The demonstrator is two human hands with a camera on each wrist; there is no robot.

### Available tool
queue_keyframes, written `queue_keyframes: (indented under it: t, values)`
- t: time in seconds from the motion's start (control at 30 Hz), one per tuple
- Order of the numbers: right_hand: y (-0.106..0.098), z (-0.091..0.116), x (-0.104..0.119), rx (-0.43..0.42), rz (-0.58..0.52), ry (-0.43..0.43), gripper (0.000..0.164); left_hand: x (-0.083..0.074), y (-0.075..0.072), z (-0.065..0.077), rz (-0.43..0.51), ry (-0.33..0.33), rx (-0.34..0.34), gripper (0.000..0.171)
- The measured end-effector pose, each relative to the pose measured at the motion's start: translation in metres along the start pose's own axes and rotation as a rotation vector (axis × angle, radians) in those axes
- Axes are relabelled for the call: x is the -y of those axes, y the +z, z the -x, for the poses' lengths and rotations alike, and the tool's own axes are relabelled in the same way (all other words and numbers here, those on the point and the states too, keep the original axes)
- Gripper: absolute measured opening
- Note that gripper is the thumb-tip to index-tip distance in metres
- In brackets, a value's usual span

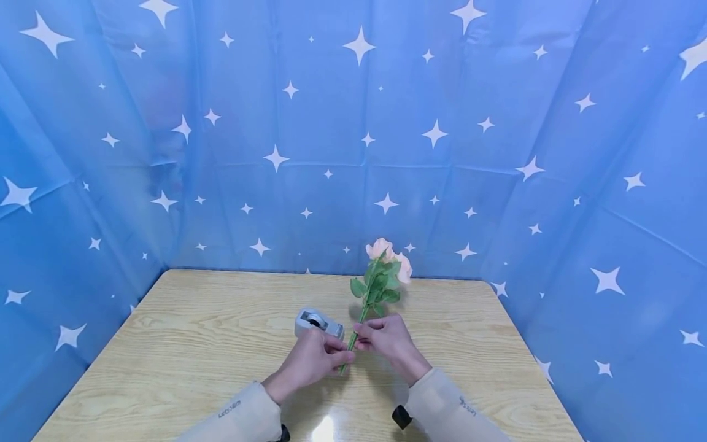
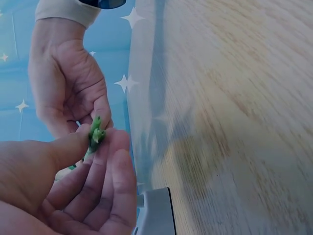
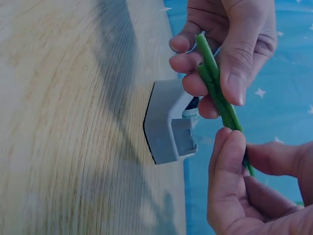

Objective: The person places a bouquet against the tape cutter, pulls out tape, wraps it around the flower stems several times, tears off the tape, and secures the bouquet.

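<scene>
Both hands meet over the middle of the worktop [image 1: 166, 344], each pinching the lower green stems [image 3: 215, 88] of a small bunch of flowers [image 1: 386, 258]. The left hand [image 1: 309, 362] clamps the stem ends between thumb and fingers; in the right wrist view its thumb presses two stems side by side against the curled fingers. The right hand [image 1: 389, 341] grasps the same stems just above, thumb and forefinger closed on them. The blooms tilt up and away, toward the blue star backdrop [image 1: 353, 123], clear of the wood.

A grey tape dispenser [image 1: 317, 322] stands on the worktop just beyond the left hand, close to its knuckles but apart from them.

To hold the stems well, I judge the two should stay parallel and flush at the cut ends, with the left grip firm and the right one light enough to slide. Squeezing too hard could kink the stems.

There is open wood on both sides and toward the person. The far edge runs right under the backdrop, so the blooms have little room beyond. The dispenser is the one thing near enough to knock.
</scene>
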State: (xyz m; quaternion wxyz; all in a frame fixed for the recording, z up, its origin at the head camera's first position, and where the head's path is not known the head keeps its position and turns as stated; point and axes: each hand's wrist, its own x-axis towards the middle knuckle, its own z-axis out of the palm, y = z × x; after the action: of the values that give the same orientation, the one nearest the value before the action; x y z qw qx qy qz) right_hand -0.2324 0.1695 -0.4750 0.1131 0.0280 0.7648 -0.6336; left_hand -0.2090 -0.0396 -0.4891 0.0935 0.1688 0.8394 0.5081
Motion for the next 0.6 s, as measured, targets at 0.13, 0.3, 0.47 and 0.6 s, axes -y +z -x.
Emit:
queue_keyframes:
  t: [0.13,0.3,0.47,0.6]
  values:
    - [-0.0017,-0.0014,-0.0030,0.018,-0.013,0.002,0.024,0.0021,-0.0034,0.0000,0.062,0.000,0.053,0.015]
    - [-0.0038,-0.0014,-0.0054,0.041,-0.019,0.025,0.031,0.0065,-0.0020,0.0011,0.165,-0.034,0.114,0.025]
    - [-0.0041,-0.0017,-0.0060,0.051,-0.023,0.030,0.031,0.0090,-0.0009,0.0007,0.252,-0.053,0.153,0.025]
    - [-0.0036,-0.0022,-0.0061,0.054,-0.032,0.027,0.030,0.0069,-0.0014,0.0005,0.243,-0.057,0.140,0.022]
